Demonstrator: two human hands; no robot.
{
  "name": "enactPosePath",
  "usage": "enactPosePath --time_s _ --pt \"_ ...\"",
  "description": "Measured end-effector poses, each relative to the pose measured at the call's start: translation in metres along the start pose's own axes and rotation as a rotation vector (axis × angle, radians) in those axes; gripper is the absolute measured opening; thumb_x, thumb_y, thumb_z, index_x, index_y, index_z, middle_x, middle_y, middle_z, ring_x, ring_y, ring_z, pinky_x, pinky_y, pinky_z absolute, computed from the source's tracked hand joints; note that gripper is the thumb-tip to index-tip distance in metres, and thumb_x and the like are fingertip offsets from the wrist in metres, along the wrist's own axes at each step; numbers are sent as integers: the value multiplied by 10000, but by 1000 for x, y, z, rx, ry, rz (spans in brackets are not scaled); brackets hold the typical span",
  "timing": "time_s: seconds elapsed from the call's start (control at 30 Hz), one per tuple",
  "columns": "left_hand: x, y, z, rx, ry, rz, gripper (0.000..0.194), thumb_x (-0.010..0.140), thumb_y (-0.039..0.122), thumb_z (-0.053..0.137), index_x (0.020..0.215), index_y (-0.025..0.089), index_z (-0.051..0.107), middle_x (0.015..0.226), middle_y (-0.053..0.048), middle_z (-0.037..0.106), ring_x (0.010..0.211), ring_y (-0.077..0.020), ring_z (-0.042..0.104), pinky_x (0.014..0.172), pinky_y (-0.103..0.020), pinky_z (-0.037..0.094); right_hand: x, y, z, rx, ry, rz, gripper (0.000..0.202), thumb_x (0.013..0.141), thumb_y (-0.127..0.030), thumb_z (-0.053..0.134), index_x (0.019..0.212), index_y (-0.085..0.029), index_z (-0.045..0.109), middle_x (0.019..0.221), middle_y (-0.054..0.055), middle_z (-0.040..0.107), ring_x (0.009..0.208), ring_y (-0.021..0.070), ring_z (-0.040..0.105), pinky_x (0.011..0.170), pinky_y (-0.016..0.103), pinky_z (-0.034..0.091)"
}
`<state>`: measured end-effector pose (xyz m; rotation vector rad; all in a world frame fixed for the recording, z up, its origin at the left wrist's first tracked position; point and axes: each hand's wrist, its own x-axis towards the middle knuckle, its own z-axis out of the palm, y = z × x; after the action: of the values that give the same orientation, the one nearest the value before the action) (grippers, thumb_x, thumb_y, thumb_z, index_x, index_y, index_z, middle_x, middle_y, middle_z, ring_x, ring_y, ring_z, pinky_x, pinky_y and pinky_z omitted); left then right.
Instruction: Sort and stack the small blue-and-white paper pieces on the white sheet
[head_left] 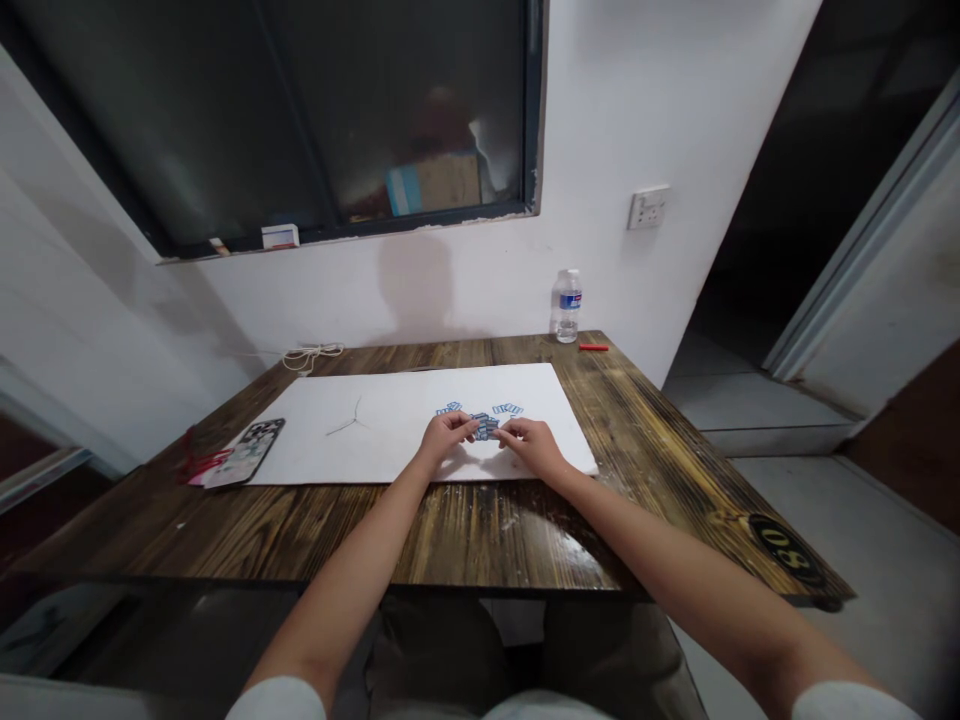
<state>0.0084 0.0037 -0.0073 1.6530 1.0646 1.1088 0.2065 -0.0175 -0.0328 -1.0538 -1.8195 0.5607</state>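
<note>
A small blue-grey piece made of several narrow strips [484, 427] is held between my two hands over the white board [397, 450]. My left hand [445, 437] pinches its left end with thumb and fingers. At its right end my right hand [529, 443] closes on the edge in the same way. Just behind the piece, two small groups of blue-outlined shapes lie on the board, one at the left [449, 409] and one at the right [508, 409]. Fine detail of the held piece is too small to tell.
Thin dark wires [354, 420] lie on the board's left part. A patterned phone-like object [259, 450] rests over its left edge, beside red items [206, 464]. Behind stand a water bottle [568, 308], a red stick [593, 348] and a white cable [312, 354] on the wooden table [525, 540].
</note>
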Motion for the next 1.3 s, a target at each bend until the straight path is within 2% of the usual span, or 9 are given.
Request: enactPosePath --time_s 0.13,0.27,0.37,0.6,0.67,0.77,0.97,1.13,1.3 --pt "-1 0 1 34 -72 20 337 680 499 735 641 173 662 574 -14 620 564 -135 550 596 -255 426 2 3 -2 -93 36 -7 405 869 -503 564 629 -199 683 609 21 649 600 158 563 589 264 378" --pt "-2 -1 1 68 -177 10 335 689 492 734 650 165 673 595 -28 641 578 -139 566 604 -250 422 1 3 0 -150 -12 -49 445 881 -526 546 603 -197 660 620 28 645 618 158 548 610 272 361" --pt "-2 -4 2 109 -196 23 319 710 476 726 673 162 681 611 -31 649 596 -139 575 614 -244 420 1 2 0 -209 -48 -68 435 885 -511 556 600 -199 658 628 37 650 656 170 542 648 284 358" --pt "0 -5 1 106 -64 4 361 699 514 717 688 158 656 608 -12 639 584 -131 574 601 -239 440 5 2 -13 -326 73 139 226 927 -360 528 974 -238 712 997 35 720 962 221 541 860 334 360" --pt "-1 -3 1 96 -19 -4 375 691 523 719 692 154 653 606 -12 634 582 -131 571 603 -243 446 6 6 -18 -382 91 200 237 905 -345 558 1070 -230 684 1071 44 703 1028 233 524 900 348 345" --pt "0 -1 0 71 20 -13 381 679 523 725 692 149 650 607 -14 628 572 -127 566 605 -248 448 8 10 -21 -486 26 237 331 865 -332 609 1173 -215 635 1106 70 684 1095 250 505 937 362 320" --pt "2 -3 0 41 48 -28 401 640 538 742 667 150 644 600 -13 622 557 -128 564 585 -256 456 6 5 -20 -678 -166 173 239 855 -325 590 1055 -216 665 1045 74 700 1109 276 507 937 377 289" --pt "3 -4 1 29 62 -43 403 627 534 750 684 147 652 607 -15 626 551 -125 558 575 -256 453 6 1 -24 -733 -182 97 239 870 -313 566 1051 -201 676 984 87 719 983 249 556 835 325 324" --pt "2 -4 1 43 67 -48 381 645 513 742 679 144 655 590 -12 619 548 -123 556 570 -251 442 8 1 -26 -772 -171 58 228 880 -206 505 842 -168 727 872 112 720 909 242 572 793 326 338"
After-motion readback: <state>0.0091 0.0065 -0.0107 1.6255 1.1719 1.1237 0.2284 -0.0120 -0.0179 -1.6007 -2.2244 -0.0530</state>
